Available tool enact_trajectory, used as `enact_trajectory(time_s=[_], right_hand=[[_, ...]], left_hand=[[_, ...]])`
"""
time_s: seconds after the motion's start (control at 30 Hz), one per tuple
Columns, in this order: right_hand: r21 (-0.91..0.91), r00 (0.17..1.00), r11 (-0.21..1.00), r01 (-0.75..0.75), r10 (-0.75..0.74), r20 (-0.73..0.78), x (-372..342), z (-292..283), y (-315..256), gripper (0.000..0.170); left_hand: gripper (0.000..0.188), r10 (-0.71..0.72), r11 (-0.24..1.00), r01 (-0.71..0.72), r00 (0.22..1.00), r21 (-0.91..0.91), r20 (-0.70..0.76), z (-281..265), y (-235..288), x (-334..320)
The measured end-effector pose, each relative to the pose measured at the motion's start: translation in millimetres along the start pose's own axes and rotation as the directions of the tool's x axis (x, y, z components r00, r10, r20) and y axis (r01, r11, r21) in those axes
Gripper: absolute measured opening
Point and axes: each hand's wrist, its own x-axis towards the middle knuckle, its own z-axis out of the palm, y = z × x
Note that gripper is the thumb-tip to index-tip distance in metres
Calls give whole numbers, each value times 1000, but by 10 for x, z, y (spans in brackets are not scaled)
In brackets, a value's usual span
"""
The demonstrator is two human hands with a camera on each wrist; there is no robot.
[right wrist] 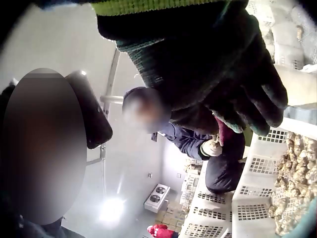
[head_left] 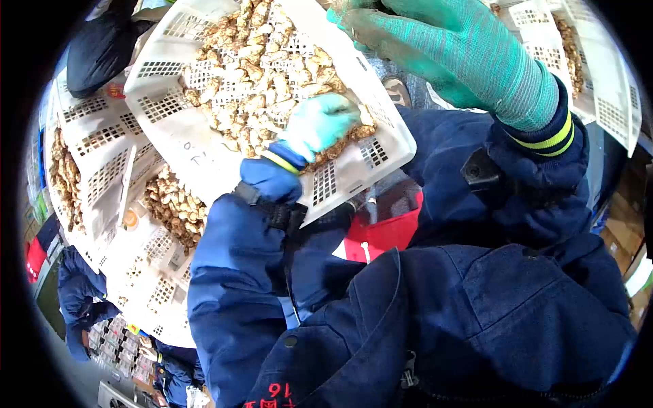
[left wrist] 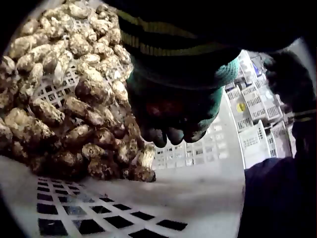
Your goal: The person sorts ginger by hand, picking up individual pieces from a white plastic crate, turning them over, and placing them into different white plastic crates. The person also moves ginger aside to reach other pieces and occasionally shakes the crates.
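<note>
Many brown-and-cream mushrooms [head_left: 262, 81], matsutake-like, lie in a white perforated plastic crate [head_left: 388, 146]. My left hand [head_left: 323, 124], in a green glove, is over the crate beside the mushrooms. Its bent fingers [left wrist: 173, 135] point down in the left wrist view, close by the edge of the mushroom pile [left wrist: 79, 114]; nothing shows between them. Raised above the crate's other side is my right hand [head_left: 442, 51], gloved too. In the right wrist view its fingers [right wrist: 265, 94] hang loosely spread, with no held thing visible; the palm side is dark.
More white crates [head_left: 109, 146] with mushrooms stand at the left, and another crate [head_left: 612, 102] is at the right. Across the crates a person [right wrist: 185, 139] in dark clothes sits or leans. Packed cartons [left wrist: 255, 101] lie beyond the crate.
</note>
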Motion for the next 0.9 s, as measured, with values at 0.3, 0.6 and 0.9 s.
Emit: enact_trajectory(time_s=[0.3,0.6,0.9], right_hand=[[-7,1000,1000,-27,27,13,-81,-18,52,13],[-40,1000,999,6,-5,17,-30,-33,27,13],[623,905,663,-416,366,215,248,-92,-213,15]], left_hand=[[32,357,434,-501,859,749,367,431,-254,342],[28,568,465,-515,797,720,204,339,-502,308],[46,397,348,-310,904,-885,-160,-760,-487,-1163]])
